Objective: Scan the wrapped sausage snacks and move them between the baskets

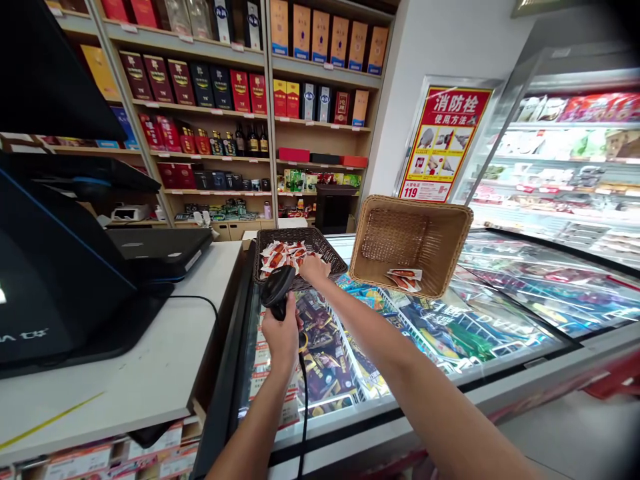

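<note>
My left hand [281, 330] is closed round the handle of a black barcode scanner [278, 287], whose cable hangs down past my wrist. Ahead of it stands a dark brown wicker basket [327, 250] with several small wrapped sausages [280, 257] heaped inside. My right hand [314, 268] reaches into this basket at its near right side, fingers curled down among the packets; the fingertips are hidden, so what they grip cannot be made out. To the right, a lighter tan wicker basket [395, 233] sits tilted towards me, with a few wrapped sausages [406, 279] at its bottom.
Both baskets rest on a glass-topped chest freezer [325, 360] full of packaged goods. At left, a white counter [125, 373] carries a black checkout terminal [60, 280]. Shelves of boxed bottles [200, 87] stand behind, and a lit open fridge [575, 160] at right.
</note>
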`<action>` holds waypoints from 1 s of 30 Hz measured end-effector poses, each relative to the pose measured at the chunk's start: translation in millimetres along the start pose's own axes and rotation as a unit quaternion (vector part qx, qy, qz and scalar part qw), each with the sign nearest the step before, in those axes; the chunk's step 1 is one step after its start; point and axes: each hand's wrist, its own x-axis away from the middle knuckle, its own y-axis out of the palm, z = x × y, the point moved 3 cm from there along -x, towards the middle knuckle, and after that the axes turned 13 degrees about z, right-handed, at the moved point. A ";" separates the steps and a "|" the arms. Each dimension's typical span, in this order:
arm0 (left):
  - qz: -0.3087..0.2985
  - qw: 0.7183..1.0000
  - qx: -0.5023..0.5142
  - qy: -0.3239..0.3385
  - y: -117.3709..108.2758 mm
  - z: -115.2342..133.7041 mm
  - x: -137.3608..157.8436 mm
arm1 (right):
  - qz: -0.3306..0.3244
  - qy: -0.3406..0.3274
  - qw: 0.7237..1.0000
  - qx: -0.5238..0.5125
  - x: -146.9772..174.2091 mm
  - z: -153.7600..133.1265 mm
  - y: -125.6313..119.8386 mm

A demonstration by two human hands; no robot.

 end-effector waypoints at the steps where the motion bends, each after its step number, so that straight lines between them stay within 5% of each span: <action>1: -0.003 1.000 -0.001 0.001 0.3 0.1 0.4 | -0.001 0.010 1.000 -0.001 1.0 4.1 -1.8; 6: -0.016 1.000 -0.014 0.013 1.6 1.9 0.7 | 0.093 0.023 0.995 0.003 10.0 38.4 -39.0; 11: -0.044 0.999 -0.021 0.008 4.7 4.1 2.2 | 0.140 0.023 0.989 0.033 39.4 108.6 -72.5; 18: -0.183 0.975 -0.124 0.009 11.4 -8.6 11.1 | 0.235 -0.026 0.970 -0.048 83.5 194.4 -54.9; 22: -0.246 0.954 -0.172 0.019 13.7 -18.7 14.0 | 0.208 -0.011 0.974 -0.083 79.7 210.6 -48.6; 30: -0.269 0.943 -0.195 0.023 15.9 -4.9 21.6 | 0.169 0.022 0.983 -0.069 74.1 218.1 -58.7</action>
